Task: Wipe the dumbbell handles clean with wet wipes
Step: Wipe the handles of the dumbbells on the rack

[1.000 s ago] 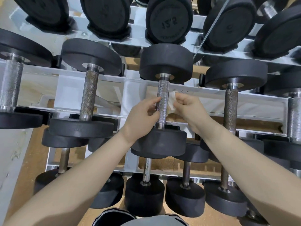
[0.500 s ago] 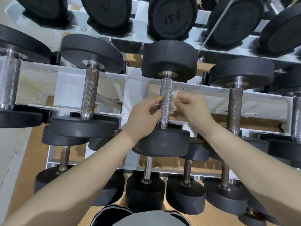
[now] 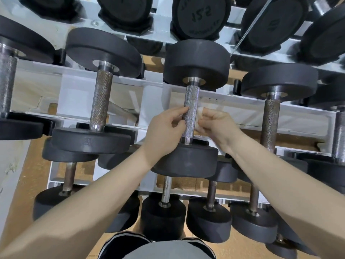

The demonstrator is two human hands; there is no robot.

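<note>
knurled steel handle (image 3: 190, 111) on the middle rack dumbbell, mid-wipe

left hand (image 3: 164, 130) pinches the bar steady; right hand (image 3: 217, 126) fingers curl round the wet wipe (image 3: 199, 111); best to wrap it fully and twist end to end.

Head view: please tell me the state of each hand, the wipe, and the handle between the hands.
left hand: fingers and thumb pinch the handle
right hand: grips the wet wipe against the handle
wet wipe: crumpled, touching the handle
handle: on its dumbbell, resting in the rack
</note>
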